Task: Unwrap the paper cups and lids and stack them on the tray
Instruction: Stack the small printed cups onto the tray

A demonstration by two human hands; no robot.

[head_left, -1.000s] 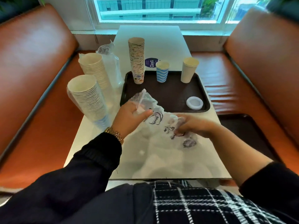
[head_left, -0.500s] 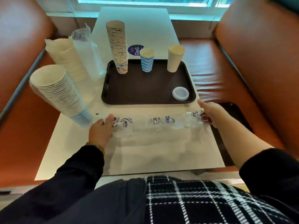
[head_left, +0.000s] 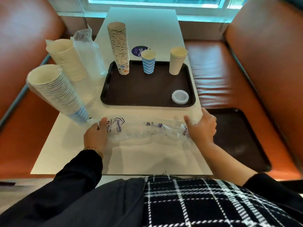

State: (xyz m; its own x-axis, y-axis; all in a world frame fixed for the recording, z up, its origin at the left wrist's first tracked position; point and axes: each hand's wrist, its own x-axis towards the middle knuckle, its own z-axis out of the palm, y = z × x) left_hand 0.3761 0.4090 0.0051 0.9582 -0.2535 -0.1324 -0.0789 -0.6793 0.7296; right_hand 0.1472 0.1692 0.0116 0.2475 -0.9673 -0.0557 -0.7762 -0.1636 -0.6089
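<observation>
Both hands hold an empty clear plastic wrapper point(head_left: 144, 130) stretched sideways on the table point(head_left: 68, 145): left hand point(head_left: 95, 136) pinches its left end, right hand point(head_left: 202, 128) grips its right end. Its long axis runs hand to hand, just in front of the tray point(head_left: 147, 89).

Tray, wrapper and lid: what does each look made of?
Tray: probably hard plastic, dark brown and matte, with a moulded raised rim. Wrapper: thin clear plastic film, creased and glossy, with blue print, held at each end by the left hand and right hand. Lid: likely white plastic, smooth.
</observation>
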